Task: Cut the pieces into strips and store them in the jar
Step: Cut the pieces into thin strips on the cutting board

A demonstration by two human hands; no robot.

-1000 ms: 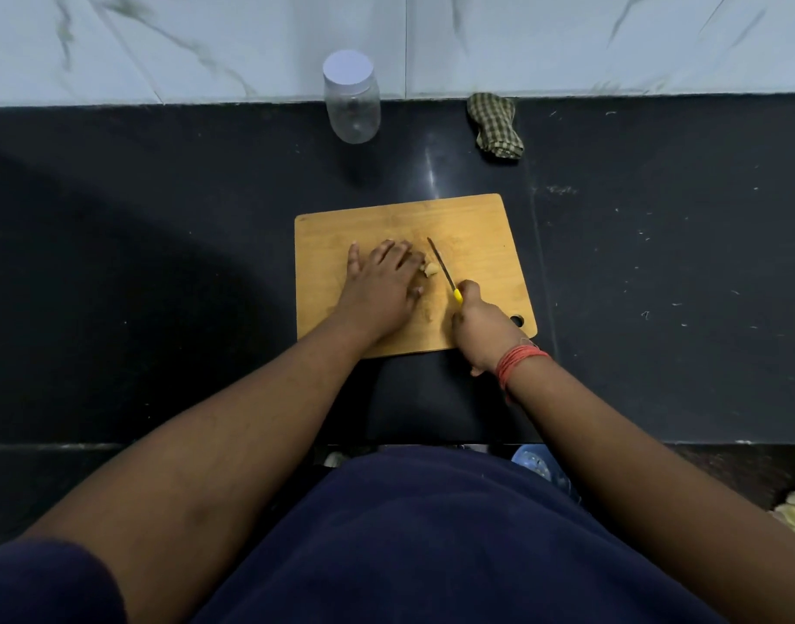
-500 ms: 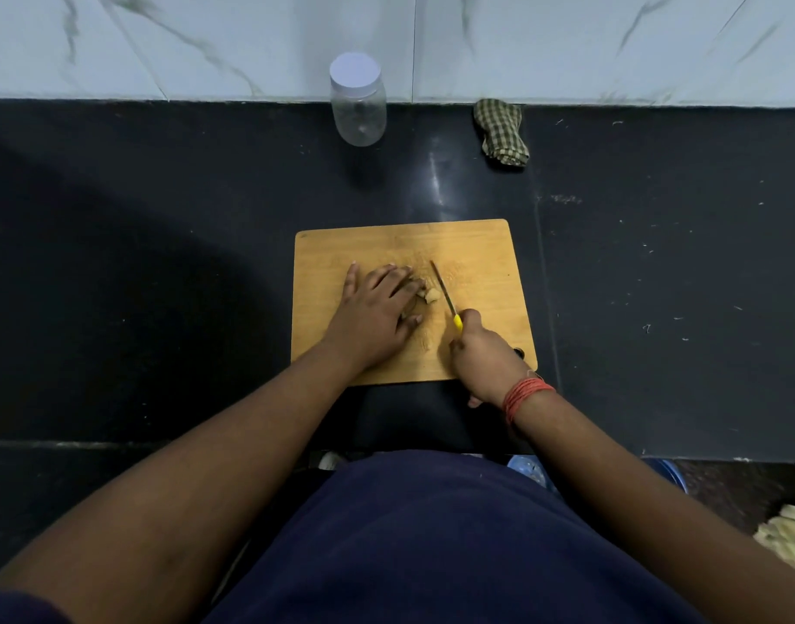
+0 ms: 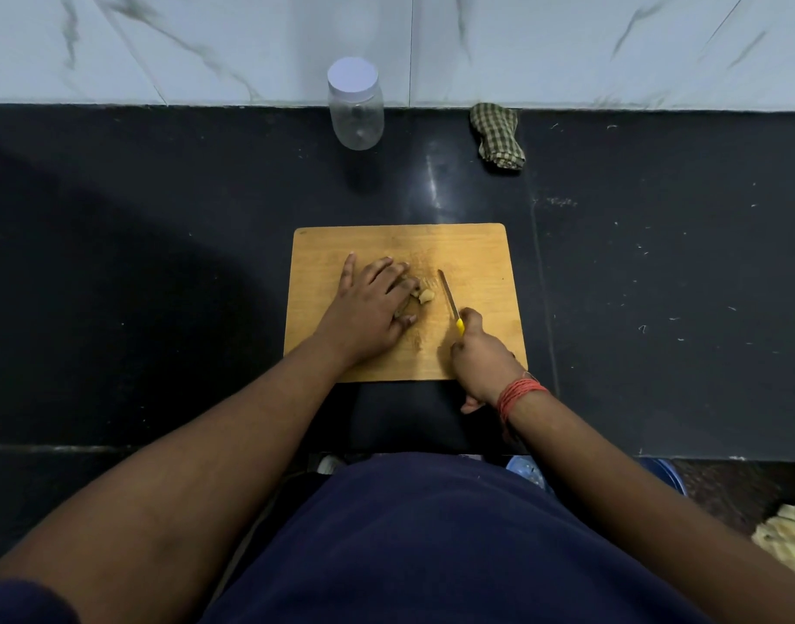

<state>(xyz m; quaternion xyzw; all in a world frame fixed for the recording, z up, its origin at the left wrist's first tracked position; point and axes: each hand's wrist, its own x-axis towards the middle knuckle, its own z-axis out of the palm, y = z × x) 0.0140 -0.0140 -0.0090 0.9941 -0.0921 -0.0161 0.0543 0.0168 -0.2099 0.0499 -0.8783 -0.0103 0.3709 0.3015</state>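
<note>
On the cutting board (image 3: 472, 249), left hand (image 3: 368, 308) lies flat, fingers pinning pale pieces (image 3: 425, 295); right hand (image 3: 479, 358) grips knife (image 3: 449, 299) just beside them; lidded jar (image 3: 356, 105) stands well apart.

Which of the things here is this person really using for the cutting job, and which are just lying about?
In use:
- cutting board
- knife, held in the right hand
- pale pieces, at the fingertips of the left hand
- jar, lid on, at the wall

Lying about:
- checked cloth by the wall
- pale rag, lower right
</note>
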